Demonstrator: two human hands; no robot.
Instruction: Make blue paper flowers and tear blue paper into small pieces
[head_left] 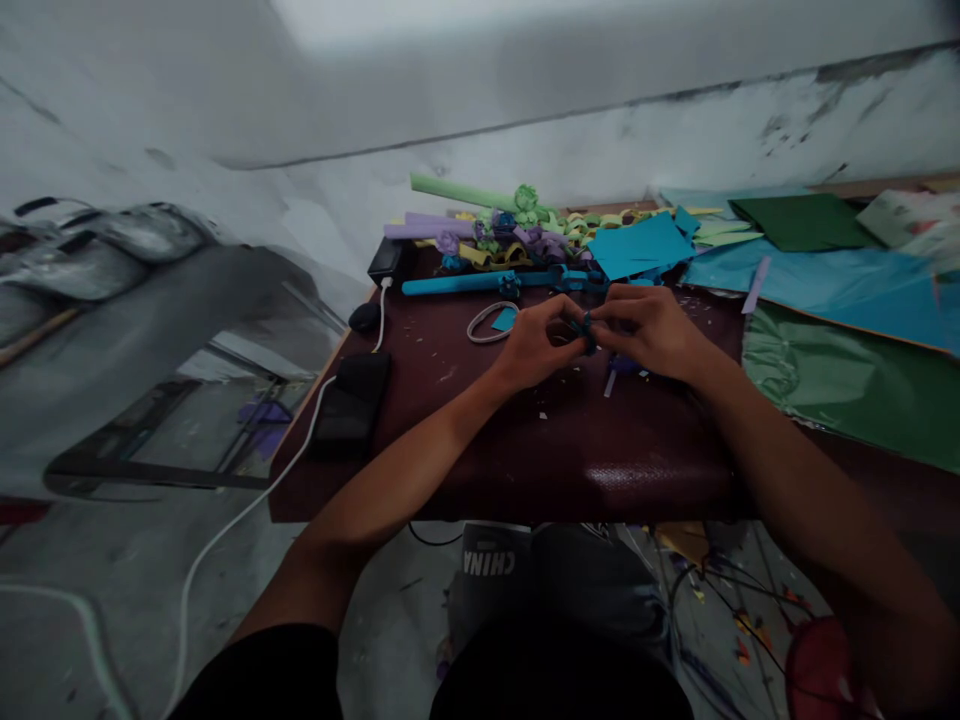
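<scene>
Pinching one small dark-blue piece (589, 328) between their fingertips, over the maroon tabletop (652, 435), the left hand (534, 345) and right hand (651, 328) sit close together, and one uneven tug from either could crumple or tear it, if it's paper!

Bench top (450, 425) dark maroon, held paper piece (588, 326) dark teal. Along the far edge: light green tube (465, 192), lilac tubes (431, 230), bright blue tube (454, 285); farther right, dark green sheet (806, 222), blue sheet (825, 275), muted green sheet (862, 385) toward the near edge. Left edge: black box (349, 405), white cable (382, 315); below the near edge, dark cloth (577, 580) with white "CHINA" lettering (488, 563).
</scene>
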